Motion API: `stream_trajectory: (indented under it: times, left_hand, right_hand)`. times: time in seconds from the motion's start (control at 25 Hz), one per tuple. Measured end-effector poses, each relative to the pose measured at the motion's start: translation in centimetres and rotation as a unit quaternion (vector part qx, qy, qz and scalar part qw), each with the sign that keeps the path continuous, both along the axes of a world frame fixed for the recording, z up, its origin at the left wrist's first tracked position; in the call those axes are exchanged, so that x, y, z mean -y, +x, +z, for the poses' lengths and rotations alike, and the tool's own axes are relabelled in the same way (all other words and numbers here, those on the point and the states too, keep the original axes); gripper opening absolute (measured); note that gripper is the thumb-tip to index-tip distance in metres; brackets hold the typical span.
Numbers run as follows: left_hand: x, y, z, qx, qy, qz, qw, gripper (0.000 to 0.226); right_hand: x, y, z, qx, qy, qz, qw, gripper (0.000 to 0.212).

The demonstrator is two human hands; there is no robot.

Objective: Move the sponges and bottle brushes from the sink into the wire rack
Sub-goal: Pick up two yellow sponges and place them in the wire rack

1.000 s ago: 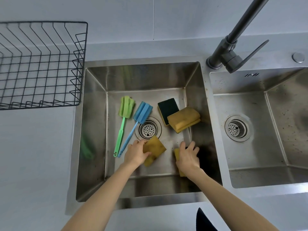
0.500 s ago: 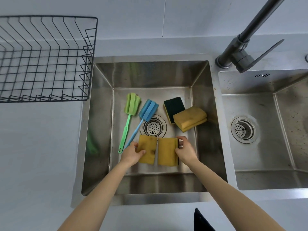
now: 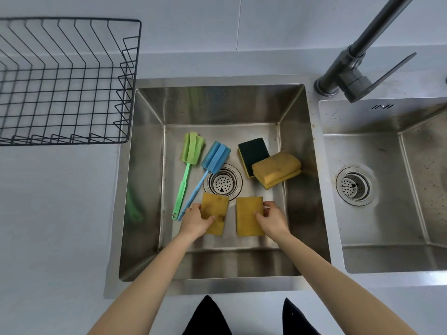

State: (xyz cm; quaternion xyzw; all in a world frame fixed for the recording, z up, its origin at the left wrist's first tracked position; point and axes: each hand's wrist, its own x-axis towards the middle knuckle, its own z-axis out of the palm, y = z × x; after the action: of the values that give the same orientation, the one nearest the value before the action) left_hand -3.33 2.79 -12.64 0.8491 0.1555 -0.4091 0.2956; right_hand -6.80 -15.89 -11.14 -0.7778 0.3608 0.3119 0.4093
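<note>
Inside the left steel sink [image 3: 147,189], my left hand [image 3: 195,222] grips one yellow sponge [image 3: 215,211] and my right hand [image 3: 273,220] grips a second yellow sponge [image 3: 248,215]; both sponges are held upright side by side, a small gap between them. A green bottle brush [image 3: 187,165] and a blue bottle brush [image 3: 208,169] lie on the sink floor to the left of the drain [image 3: 223,182]. A dark green-topped sponge [image 3: 252,151] and a yellow sponge stack [image 3: 277,169] rest at the back right. The black wire rack [image 3: 67,81] stands empty on the counter, left of the sink.
A dark faucet [image 3: 350,68] rises at the back between the two basins, its spout passing overhead to the upper right. A second sink basin [image 3: 387,189] lies to the right. Grey counter surrounds the rack.
Both hands have taken hold of a yellow sponge each and lifted them off the sink floor, turning them upright; since half a second ago the two sponges have moved slightly apart.
</note>
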Motion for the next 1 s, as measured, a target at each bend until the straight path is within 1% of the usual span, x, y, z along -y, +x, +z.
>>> stream_trajectory:
  times: [0.08, 0.2, 0.32, 0.56, 0.84, 1.0]
  left_hand:
    - [0.1, -0.1, 0.0, 0.004, -0.001, 0.006, 1.0, 0.064]
    - [0.1, -0.1, 0.2, 0.014, -0.007, 0.021, 1.0, 0.059]
    - [-0.2, -0.2, 0.7, 0.023, -0.016, 0.026, 0.999, 0.054]
    - [-0.9, -0.5, 2.5, 0.039, -0.045, 0.049, 0.997, 0.05]
    - [-1.9, -1.1, 5.8, 0.055, -0.099, 0.099, 0.989, 0.049]
    - [-2.5, -1.2, 7.9, 0.086, -0.129, 0.133, 0.979, 0.051]
  right_hand:
    - [-0.3, 0.1, -0.1, -0.013, 0.0, 0.003, 1.0, 0.051]
    - [-0.5, 0.4, 0.1, -0.019, 0.011, -0.024, 0.999, 0.05]
    - [-0.5, 0.4, 0.5, -0.006, 0.03, -0.049, 0.998, 0.049]
    - [-0.2, -0.4, 2.3, 0.015, 0.045, -0.058, 0.997, 0.049]
    - [-0.2, -1.0, 5.2, 0.069, 0.037, -0.05, 0.996, 0.052]
    - [-0.5, -0.7, 7.2, 0.117, 0.041, -0.053, 0.991, 0.051]
